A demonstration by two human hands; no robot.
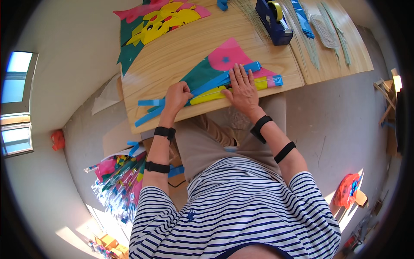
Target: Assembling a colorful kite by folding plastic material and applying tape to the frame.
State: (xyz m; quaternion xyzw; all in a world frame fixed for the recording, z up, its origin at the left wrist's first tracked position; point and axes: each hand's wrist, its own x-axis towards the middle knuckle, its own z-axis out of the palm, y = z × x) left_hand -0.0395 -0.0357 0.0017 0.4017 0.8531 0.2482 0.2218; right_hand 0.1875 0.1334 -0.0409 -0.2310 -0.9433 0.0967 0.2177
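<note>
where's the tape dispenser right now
In the head view, the tape dispenser stands at the upper right on the wooden table, beyond the right hand and just left of the blue packet.

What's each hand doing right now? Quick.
Left hand: fingers curled at the blue strip; whether it grips can't be told.
Right hand: open, laid over the folded colourful sheet and strip.

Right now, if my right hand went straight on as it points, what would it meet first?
The pink part of the sheet, just beyond your right hand. Past that comes wooden tabletop, then perhaps the small blue piece; the bent view leaves that uncertain.
</note>
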